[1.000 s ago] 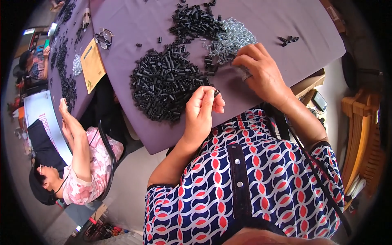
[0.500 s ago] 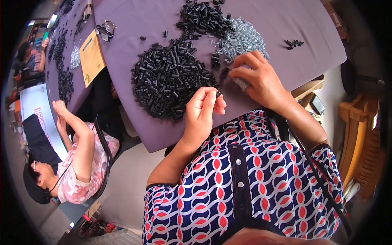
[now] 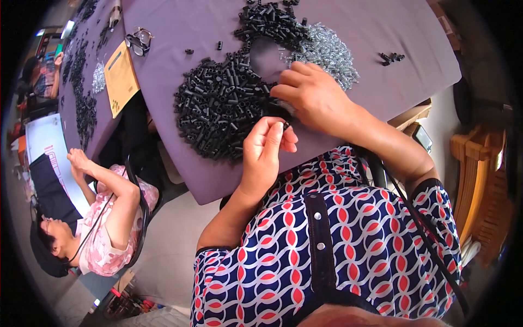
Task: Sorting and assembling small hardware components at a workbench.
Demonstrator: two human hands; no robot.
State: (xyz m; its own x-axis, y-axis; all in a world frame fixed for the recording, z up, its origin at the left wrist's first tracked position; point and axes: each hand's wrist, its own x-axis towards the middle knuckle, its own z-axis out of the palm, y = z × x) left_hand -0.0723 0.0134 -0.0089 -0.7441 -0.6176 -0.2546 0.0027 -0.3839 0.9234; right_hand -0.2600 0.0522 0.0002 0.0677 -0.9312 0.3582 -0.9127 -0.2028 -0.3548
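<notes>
My left hand (image 3: 264, 150) is closed at the near edge of the big heap of black tubes (image 3: 218, 103). Between its thumb and fingertips sits a small black tube (image 3: 286, 126), mostly covered by the fingers. My right hand (image 3: 313, 97) hovers over the heap's right side with its fingers curled down. Something pale shows under those fingers, too covered to name. Just beyond the right hand lies a pile of small clear, shiny coils (image 3: 329, 54), like springs. A second heap of black tubes (image 3: 269, 24) touches that pile at its far left.
A few black parts (image 3: 392, 58) lie apart at the right of the purple-grey cloth (image 3: 403, 87). Eyeglasses (image 3: 140, 41) and a yellow envelope (image 3: 121, 76) are at the left. Another person (image 3: 109, 212) sits at the left; a wooden chair (image 3: 479, 191) stands at the right.
My right hand has moved left from the coil pile's near edge to the black heap, closer to my left hand. The left hand has barely shifted and still holds the tube.
</notes>
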